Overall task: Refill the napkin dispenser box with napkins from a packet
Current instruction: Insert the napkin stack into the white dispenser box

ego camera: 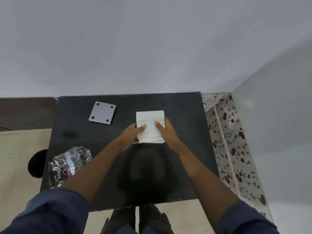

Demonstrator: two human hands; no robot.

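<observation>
A white stack of napkins (pixel 150 121) sits near the middle of the black table (pixel 182 132), its near edge over a white box rim (pixel 158 142); the rest of the dispenser box is hidden under it. My left hand (pixel 130 136) grips the stack's left side, thumb on top. My right hand (pixel 166 130) grips its right side, thumb also on top. A grey square lid (pixel 102 113) with dark dots at its corners lies flat at the far left of the table. The crumpled plastic napkin packet (pixel 67 163) lies at the near left.
A pale wall stands right behind the table. A floral-patterned surface (pixel 228 146) runs along the table's right edge. A dark round object (pixel 36 163) sits on the floor at the left. My feet show below the table's near edge.
</observation>
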